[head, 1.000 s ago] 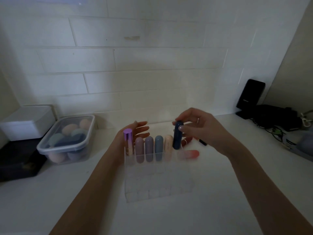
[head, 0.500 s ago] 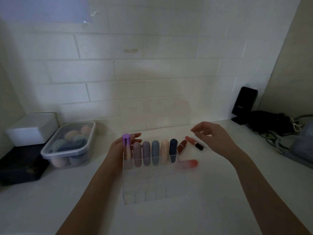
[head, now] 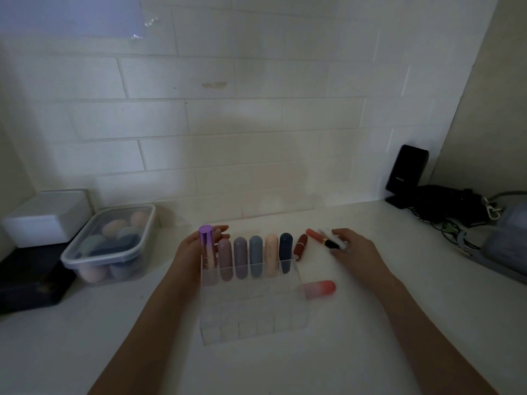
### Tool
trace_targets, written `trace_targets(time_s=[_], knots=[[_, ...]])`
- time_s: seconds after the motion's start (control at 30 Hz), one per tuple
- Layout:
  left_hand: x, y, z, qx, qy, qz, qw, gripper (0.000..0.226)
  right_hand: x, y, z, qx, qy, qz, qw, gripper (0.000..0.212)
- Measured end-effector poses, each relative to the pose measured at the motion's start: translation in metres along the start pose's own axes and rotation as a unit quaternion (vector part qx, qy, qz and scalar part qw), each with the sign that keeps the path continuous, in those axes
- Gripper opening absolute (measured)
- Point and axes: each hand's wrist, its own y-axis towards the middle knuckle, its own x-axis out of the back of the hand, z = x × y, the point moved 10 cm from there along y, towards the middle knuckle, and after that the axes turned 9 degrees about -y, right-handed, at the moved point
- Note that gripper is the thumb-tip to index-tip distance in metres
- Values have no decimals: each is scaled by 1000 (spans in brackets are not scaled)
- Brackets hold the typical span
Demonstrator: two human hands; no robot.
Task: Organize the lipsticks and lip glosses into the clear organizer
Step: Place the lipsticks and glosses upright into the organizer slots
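Note:
The clear organizer stands on the white counter in front of me. Its back row holds a purple-capped tube, then mauve, grey-purple, blue, peach and navy lipsticks. My left hand grips the organizer's back left corner, fingers behind the purple tube. A red lipstick leans beside the organizer's right wall. My right hand closes its fingertips on the black cap of an orange lip gloss lying on the counter. A pink-to-white tube lies by the organizer's right side.
A lidded plastic tub of makeup sponges sits at the left, with a white box and a dark box beyond it. A black device, cables and a bag fill the right back corner. A tiled wall runs along the back.
My right hand set the navy lipstick into the back row, let go, moved right and came down onto the lip gloss. My left hand stayed on the organizer.

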Motion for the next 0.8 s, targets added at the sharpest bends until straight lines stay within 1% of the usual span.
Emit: trace_targets(time_s=[0.07,0.13,0.27,0.33,0.43,0.5,0.6,0.63,0.7,0.8], knots=[[-1,-1,-1,-6,8,-8,1000,20,-2,0,1,5,20,11,1000,42],[-2,-2,-2,-8,16,-11,1000,18,0,0,0,7,21,2,1000,40],[-5,-3,-6,11,23,-10,1000,24,6,-5,0,11,38,-51,998,36],[-2,-4,-7,3,22,-14,1000,28,9,-7,0,9,44,-79,996,35],[11,-12,-7,-47,0,-37,998,25,22,-11,1,6,72,-135,988,34],[19,-17,-12,-93,-14,-56,994,23,34,-16,5,9,114,-180,977,32],[24,-24,-25,-141,-37,-67,987,24,47,-27,14,0,176,-231,957,26],[25,-28,-30,-153,-46,-66,985,22,49,-31,18,-1,190,-238,953,25],[26,-35,-35,-170,-51,-64,982,21,46,-40,25,-3,208,-229,951,25],[23,-53,-42,-201,-19,-66,977,30,41,-59,34,5,198,-215,956,25]])
